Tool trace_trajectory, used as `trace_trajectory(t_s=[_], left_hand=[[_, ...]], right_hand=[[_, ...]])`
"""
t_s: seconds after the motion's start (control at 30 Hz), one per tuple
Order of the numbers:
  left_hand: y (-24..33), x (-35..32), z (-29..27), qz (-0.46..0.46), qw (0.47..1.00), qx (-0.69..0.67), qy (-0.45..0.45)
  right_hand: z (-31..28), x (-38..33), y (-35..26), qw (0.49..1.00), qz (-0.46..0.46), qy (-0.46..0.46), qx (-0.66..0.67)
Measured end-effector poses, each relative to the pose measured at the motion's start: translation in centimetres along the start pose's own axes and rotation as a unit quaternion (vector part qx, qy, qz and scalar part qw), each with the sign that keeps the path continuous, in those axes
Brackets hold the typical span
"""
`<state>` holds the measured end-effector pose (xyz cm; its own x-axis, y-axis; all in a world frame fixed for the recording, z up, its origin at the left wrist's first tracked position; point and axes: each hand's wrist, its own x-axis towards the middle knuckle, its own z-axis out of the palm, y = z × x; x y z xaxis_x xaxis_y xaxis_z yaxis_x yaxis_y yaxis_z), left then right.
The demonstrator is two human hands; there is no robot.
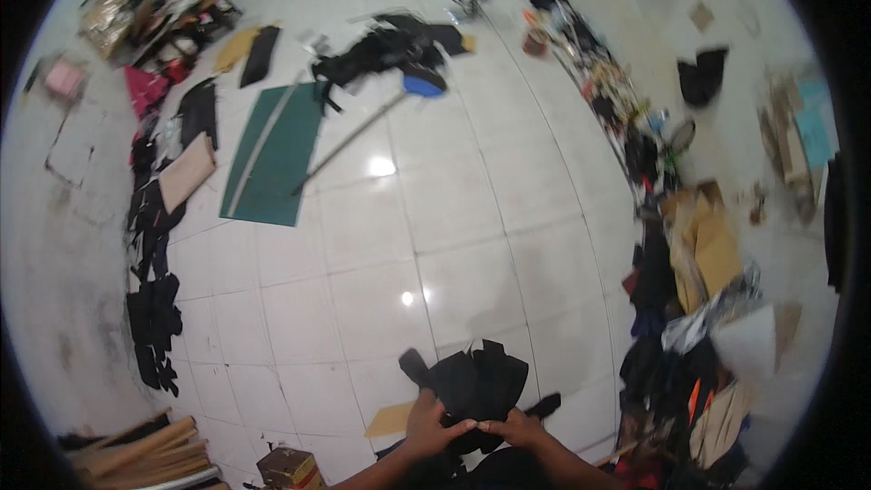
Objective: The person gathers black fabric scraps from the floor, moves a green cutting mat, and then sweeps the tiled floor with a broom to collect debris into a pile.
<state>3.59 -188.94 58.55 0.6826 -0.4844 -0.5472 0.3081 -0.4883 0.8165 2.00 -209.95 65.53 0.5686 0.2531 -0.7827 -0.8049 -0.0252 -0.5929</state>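
In the head view, the left hand [426,425] and right hand [517,426] both grip a floppy stack of black fabric pieces [476,381], low at centre above the white tiled floor [454,218]. Bare tiles stretch ahead; a green cutting mat [272,154] lies far left, clutter along the right.

Both hands low in view, closed and meeting at the fingertips.

The left hand [428,419] comes up from the lower edge on a bare forearm, fingers curled and gripping. The right hand [519,426] enters from the lower right, its forearm angled inward, fingers bent and pinching, thumb side touching the left hand's fingertips.
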Motion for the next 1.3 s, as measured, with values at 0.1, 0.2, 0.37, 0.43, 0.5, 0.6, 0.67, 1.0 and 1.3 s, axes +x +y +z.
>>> trace_trajectory(t_s=[0.1, 0.2, 0.37, 0.43, 0.5, 0.6, 0.67, 1.0, 1.3], left_hand=[[5.2, -3.4, -8.0, -0.057, 0.975, -0.212, 0.024], [5.7, -5.8, -14.2, -0.06, 0.972, -0.214, 0.076], [7.9, -9.5, -22.8, -0.081, 0.935, -0.284, 0.198], [6.5, -9.7, -25.5, -0.094, 0.935, -0.274, 0.203], [5.3, -10.3, -27.8, -0.085, 0.922, -0.288, 0.246], [4.6, -10.7, -31.1, -0.05, 0.88, -0.357, 0.308], [5.1, -10.9, -34.4, -0.039, 0.868, -0.385, 0.31], [-2.5, -16.3, -42.8, -0.002, 0.693, -0.435, 0.576], [-13.3, -30.5, -55.9, -0.065, 0.646, -0.471, 0.596]], right_hand=[[5.7, 3.1, -2.8, 0.996, -0.046, -0.053, 0.054], [10.5, 5.7, -8.1, 0.992, -0.098, -0.08, 0.001], [17.2, 10.7, -16.0, 0.968, -0.125, -0.194, -0.099], [16.4, 18.8, -11.0, 0.952, -0.141, -0.156, -0.222], [18.5, 21.2, -12.7, 0.944, -0.152, -0.174, -0.236], [24.9, 17.7, -22.6, 0.956, -0.1, -0.238, -0.141], [27.4, 19.2, -26.0, 0.953, -0.071, -0.272, -0.11], [46.7, 27.1, -34.3, 0.846, 0.035, -0.415, -0.333], [71.0, 31.2, -32.5, 0.801, 0.053, -0.473, -0.362]])
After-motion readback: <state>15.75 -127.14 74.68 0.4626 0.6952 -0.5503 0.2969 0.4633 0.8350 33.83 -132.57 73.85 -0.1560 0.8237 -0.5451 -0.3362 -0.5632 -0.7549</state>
